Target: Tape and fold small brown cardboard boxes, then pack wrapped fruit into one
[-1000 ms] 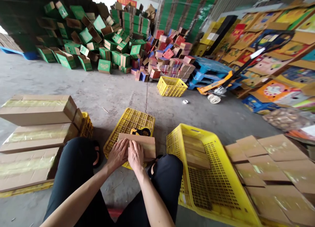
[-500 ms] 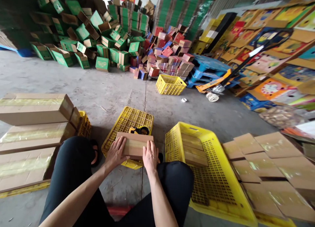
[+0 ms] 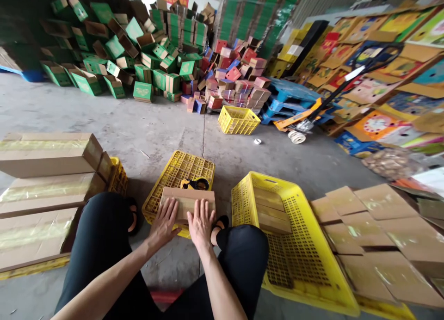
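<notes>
A brown cardboard box [image 3: 189,195] lies on an upturned yellow plastic crate [image 3: 183,165] between my knees. My left hand [image 3: 163,220] rests with spread fingers on the left part of the box's top. Flat on the right part lies my right hand [image 3: 201,222], its fingers stretched forward. Neither hand grips the box. Just behind the box, on the crate, is a tape dispenser [image 3: 196,184] with a yellow body and a black ring-shaped part.
On my right, a yellow basket [image 3: 308,218] holds several small cardboard boxes [image 3: 272,209]. Beyond it are stacked taped boxes [image 3: 381,227]. Larger taped boxes [image 3: 45,190] stand at left. Farther back are another yellow crate [image 3: 238,120], a pallet jack [image 3: 305,119] and piled green cartons [image 3: 142,89].
My right hand has moved left from the box's right end onto its top. My left hand stays on the left part, fingers now flatter. The view has shifted slightly.
</notes>
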A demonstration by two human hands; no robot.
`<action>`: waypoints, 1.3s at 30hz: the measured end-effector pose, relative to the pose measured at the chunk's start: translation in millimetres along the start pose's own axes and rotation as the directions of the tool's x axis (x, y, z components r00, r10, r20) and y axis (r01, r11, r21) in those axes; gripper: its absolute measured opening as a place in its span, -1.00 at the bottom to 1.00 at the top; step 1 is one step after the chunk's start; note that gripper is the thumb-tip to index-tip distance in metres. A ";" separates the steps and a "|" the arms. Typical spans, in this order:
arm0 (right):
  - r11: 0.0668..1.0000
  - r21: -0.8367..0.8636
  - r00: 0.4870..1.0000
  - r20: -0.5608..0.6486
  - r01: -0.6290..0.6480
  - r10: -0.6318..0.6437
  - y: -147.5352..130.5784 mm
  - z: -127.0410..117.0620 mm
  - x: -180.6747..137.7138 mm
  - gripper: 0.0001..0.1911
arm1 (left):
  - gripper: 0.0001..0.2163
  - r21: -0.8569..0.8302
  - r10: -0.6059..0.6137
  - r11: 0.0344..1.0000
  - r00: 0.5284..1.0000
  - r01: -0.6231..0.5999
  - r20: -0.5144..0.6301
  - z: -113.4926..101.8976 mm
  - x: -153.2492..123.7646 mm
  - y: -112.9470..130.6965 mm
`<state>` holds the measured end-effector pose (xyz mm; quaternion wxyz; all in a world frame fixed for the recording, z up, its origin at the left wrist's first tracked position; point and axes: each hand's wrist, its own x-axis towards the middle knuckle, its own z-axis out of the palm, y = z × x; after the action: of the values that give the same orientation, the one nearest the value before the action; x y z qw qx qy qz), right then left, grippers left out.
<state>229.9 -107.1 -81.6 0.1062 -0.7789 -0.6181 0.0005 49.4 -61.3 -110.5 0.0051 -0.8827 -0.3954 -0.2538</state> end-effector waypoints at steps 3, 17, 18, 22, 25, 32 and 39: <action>0.980 0.077 0.983 -0.036 0.183 -0.181 -21.4 4.8 -14.9 -0.42 | -0.22 -0.031 0.080 0.996 0.997 -0.080 0.010 0.9 -9.5 8.7; 0.995 0.034 0.994 -0.060 0.092 -0.090 2.0 -11.7 -21.6 -0.49 | -0.23 -0.091 0.006 0.996 0.995 0.003 0.098 -14.4 -10.8 -10.0; 0.998 0.020 0.997 -0.066 0.052 -0.051 10.4 -11.8 -23.3 -0.47 | -0.20 -0.076 -0.025 0.997 0.996 0.032 0.084 -16.5 -13.5 -13.1; 0.999 -0.009 0.996 -0.076 -0.049 0.048 37.8 -10.2 -28.0 -0.39 | -0.19 -0.025 -0.104 0.994 0.993 0.105 0.057 -22.4 -24.6 -23.4; 0.998 -0.023 0.994 -0.090 -0.060 0.057 42.3 -7.3 -28.6 -0.35 | -0.20 -0.002 -0.105 0.994 0.993 0.105 0.057 -21.9 -27.3 -23.8; 0.999 -0.033 0.993 -0.114 -0.018 0.014 23.1 -3.6 -27.7 -0.39 | -0.08 0.038 -0.124 0.992 0.991 0.123 0.043 -9.0 -25.5 0.4; 0.965 0.076 0.962 -0.131 0.251 -0.240 -24.6 5.8 -22.5 -0.46 | -0.14 -0.088 0.030 0.996 0.999 -0.026 0.043 0.9 -30.6 27.5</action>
<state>200.1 -122.5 -86.1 0.1781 -0.6890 -0.7018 -0.0311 51.9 -101.3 -119.8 -0.0385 -0.8930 -0.3716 -0.2512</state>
